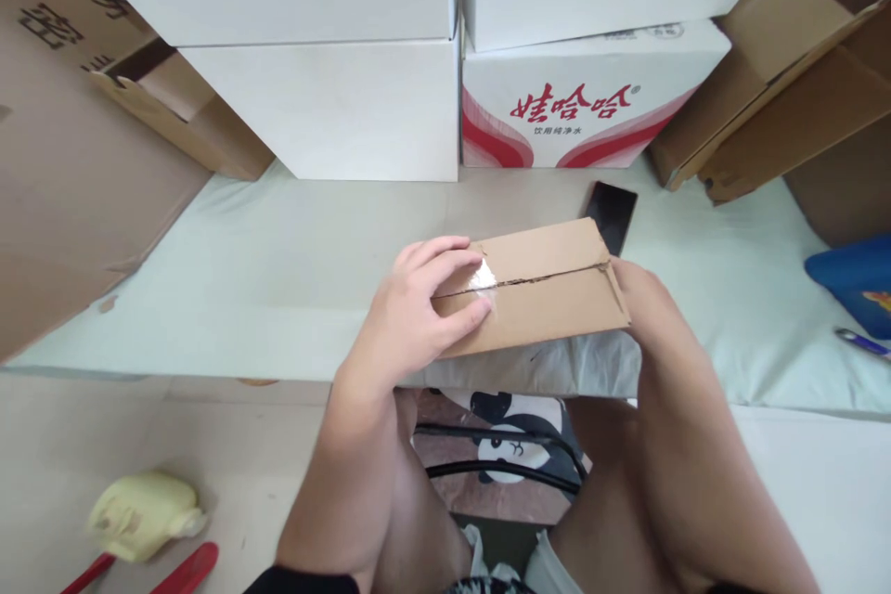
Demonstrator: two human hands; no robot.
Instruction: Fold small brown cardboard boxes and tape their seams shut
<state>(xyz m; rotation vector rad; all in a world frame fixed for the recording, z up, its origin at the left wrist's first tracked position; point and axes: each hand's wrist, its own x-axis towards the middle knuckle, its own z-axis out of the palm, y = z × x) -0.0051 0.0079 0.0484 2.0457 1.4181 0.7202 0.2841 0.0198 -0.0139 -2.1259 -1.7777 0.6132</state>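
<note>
A closed brown cardboard box (549, 302) is held tilted above the covered surface, with a seam running along its upper face. My left hand (418, 302) grips its left end, thumb on the near side of the seam and fingers on the far side. Between thumb and fingertips lies a small white shiny patch (483, 275), perhaps tape; its kind is not clear. At the box's right end, my right hand (637, 288) supports it, the fingers hidden behind and under the cardboard. Just beyond the box, a dark phone (613, 213) lies partly covered by it.
White cartons (376, 111) and a red-lettered carton (577, 102) stand at the back. Large brown cardboard boxes flank both sides (83, 186). A blue case (853, 283) and a pen (863, 342) lie right. A yellow bottle (146, 515) lies on the floor.
</note>
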